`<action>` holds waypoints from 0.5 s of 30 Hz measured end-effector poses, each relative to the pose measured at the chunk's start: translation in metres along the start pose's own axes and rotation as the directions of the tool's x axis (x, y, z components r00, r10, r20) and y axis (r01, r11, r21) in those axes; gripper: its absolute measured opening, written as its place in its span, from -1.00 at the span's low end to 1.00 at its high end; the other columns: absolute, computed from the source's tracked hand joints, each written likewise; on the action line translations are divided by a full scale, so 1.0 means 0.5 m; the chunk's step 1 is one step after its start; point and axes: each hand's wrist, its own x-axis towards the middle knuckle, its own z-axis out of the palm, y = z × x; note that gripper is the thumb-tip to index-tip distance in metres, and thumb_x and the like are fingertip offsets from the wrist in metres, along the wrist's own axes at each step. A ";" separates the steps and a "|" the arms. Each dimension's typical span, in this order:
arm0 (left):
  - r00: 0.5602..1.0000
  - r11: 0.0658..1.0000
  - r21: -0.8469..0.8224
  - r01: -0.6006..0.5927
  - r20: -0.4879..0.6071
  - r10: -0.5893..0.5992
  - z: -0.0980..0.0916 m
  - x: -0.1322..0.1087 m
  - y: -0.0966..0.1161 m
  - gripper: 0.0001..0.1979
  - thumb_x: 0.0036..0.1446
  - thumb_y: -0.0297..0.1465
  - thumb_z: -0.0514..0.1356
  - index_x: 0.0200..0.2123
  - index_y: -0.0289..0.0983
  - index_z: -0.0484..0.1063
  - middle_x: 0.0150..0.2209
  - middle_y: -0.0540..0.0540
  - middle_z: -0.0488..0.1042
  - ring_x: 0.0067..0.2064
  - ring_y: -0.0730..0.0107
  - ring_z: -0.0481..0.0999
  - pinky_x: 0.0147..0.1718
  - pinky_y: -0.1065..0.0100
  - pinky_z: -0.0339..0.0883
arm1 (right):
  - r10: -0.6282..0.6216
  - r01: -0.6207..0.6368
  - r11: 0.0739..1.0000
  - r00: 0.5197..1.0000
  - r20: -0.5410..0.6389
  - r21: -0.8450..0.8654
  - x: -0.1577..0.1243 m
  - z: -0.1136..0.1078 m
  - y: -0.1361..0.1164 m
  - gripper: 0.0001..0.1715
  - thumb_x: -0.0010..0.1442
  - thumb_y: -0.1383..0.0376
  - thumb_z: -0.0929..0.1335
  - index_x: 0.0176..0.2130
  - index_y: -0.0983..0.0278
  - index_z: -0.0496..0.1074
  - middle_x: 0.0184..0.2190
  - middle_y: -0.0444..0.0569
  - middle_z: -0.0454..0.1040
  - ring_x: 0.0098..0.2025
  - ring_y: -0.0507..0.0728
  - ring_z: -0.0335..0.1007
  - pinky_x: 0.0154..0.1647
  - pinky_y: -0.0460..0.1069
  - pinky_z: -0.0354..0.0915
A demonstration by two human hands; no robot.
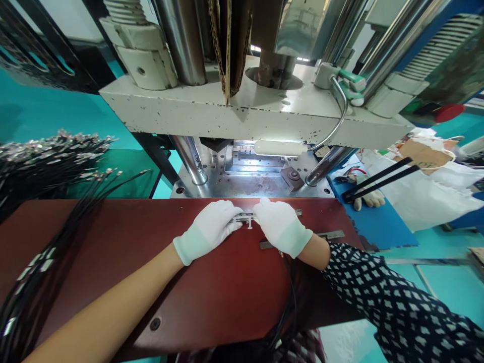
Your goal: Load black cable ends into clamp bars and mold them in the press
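Slim grey metal strip (241,217), bearing a small white T-shaped piece (250,222), is held close to the middle of the far edge of a reddish-brown desk (212,297). Contact with the desktop cannot be told. Left hand (207,229), in a white knit glove with pale green cuff, is clamped on the strip's left end, thumb on the near side. Right hand (282,224), gloved alike, has its fingertips closed on the strip just right of the white piece; much of the metal is hidden beneath it. A grey end shows past its far side, seemingly of the same strip. The hands are near each other, the white piece between them.

Long axis runs left to right, roughly parallel to the desk's far edge, right end tilted slightly toward that edge. The white piece's stem points at the near edge.

Second flat grey metal bar (335,235) passes beneath the right wrist, toward the desk's far right corner. Thin black cables (291,297) trail from that wrist to the near edge; a thicker bundle of black cables (49,257) crosses the left end. Beyond the far edge: steel press bed (249,187).

White tags (47,264) on the bundle: nothing legible. Brown cardboard piece (429,155), right: dark print, unreadable.
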 end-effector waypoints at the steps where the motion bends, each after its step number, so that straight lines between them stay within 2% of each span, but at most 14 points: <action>1: 1.000 1.000 0.003 0.007 0.006 -0.007 0.000 0.001 0.000 -0.66 0.36 -0.19 -0.01 -0.16 -0.28 0.46 -0.26 -0.14 0.45 -0.25 0.22 0.35 -0.23 0.22 0.24 | -0.044 0.045 0.999 0.999 -0.007 0.031 -0.005 0.001 0.006 -0.81 0.32 0.39 0.23 -0.26 0.28 0.41 -0.33 0.03 0.42 -0.43 0.12 0.32 -0.50 0.01 -0.09; 3: 1.000 1.000 0.006 0.016 0.019 -0.017 0.000 0.002 0.001 -0.65 0.35 -0.17 0.00 -0.17 -0.29 0.46 -0.26 -0.15 0.45 -0.24 0.21 0.36 -0.22 0.21 0.25 | -0.111 0.119 0.979 0.992 -0.053 0.168 -0.022 0.004 0.028 -0.84 0.33 0.36 0.25 -0.27 0.27 0.41 -0.31 -0.01 0.45 -0.40 0.11 0.35 -0.45 0.00 0.02; 4: 1.000 1.000 0.008 0.019 0.022 -0.019 0.000 0.002 0.001 -0.65 0.35 -0.17 0.01 -0.16 -0.29 0.46 -0.26 -0.15 0.45 -0.23 0.20 0.36 -0.22 0.20 0.25 | -0.098 0.121 0.957 0.990 -0.098 0.265 -0.032 0.007 0.042 -0.86 0.33 0.34 0.26 -0.26 0.26 0.41 -0.31 -0.03 0.46 -0.39 0.10 0.37 -0.41 -0.01 0.08; 6: 0.999 1.000 0.007 0.025 0.024 -0.025 -0.001 0.002 0.001 -0.66 0.35 -0.18 0.01 -0.14 -0.29 0.45 -0.24 -0.15 0.44 -0.21 0.19 0.37 -0.19 0.19 0.26 | 0.034 0.053 0.890 0.983 -0.181 0.453 -0.051 0.016 0.069 -0.89 0.34 0.32 0.28 -0.24 0.25 0.39 -0.33 -0.09 0.49 -0.35 0.08 0.40 -0.33 -0.04 0.17; 8: 0.999 0.999 0.001 0.036 0.028 -0.036 -0.003 0.001 0.001 -0.67 0.35 -0.19 0.01 -0.14 -0.28 0.45 -0.23 -0.15 0.44 -0.20 0.19 0.37 -0.18 0.18 0.26 | 0.127 0.034 0.830 0.960 -0.248 0.557 -0.064 0.028 0.087 -0.90 0.33 0.35 0.27 -0.23 0.24 0.39 -0.31 -0.11 0.52 -0.31 0.06 0.44 -0.27 -0.06 0.22; 10: 0.999 0.999 -0.007 0.044 0.031 -0.044 -0.006 0.000 0.003 -0.67 0.35 -0.19 0.01 -0.14 -0.28 0.45 -0.24 -0.15 0.43 -0.20 0.19 0.37 -0.17 0.19 0.26 | 0.064 0.151 0.815 0.936 -0.346 0.559 -0.070 0.041 0.090 -0.86 0.30 0.41 0.27 -0.26 0.24 0.41 -0.19 -0.09 0.57 -0.23 0.05 0.47 -0.21 -0.07 0.24; 12: 0.999 0.999 -0.013 0.041 0.030 -0.040 -0.007 0.000 0.004 -0.67 0.34 -0.19 0.01 -0.14 -0.29 0.45 -0.24 -0.15 0.43 -0.21 0.20 0.37 -0.18 0.19 0.26 | -0.058 0.298 0.829 0.888 -0.457 0.473 -0.069 0.051 0.082 -0.82 0.26 0.46 0.27 -0.30 0.24 0.42 -0.04 -0.07 0.56 -0.16 0.04 0.48 -0.17 -0.08 0.24; 15: 0.999 0.999 -0.014 0.031 0.023 -0.031 -0.008 0.001 0.004 -0.64 0.35 -0.16 0.00 -0.15 -0.29 0.45 -0.24 -0.15 0.44 -0.22 0.19 0.37 -0.20 0.19 0.26 | -0.204 0.393 0.886 0.809 -0.551 0.248 -0.065 0.057 0.064 -0.80 0.25 0.46 0.28 -0.34 0.24 0.43 0.00 -0.10 0.57 -0.26 0.03 0.44 -0.26 -0.04 0.17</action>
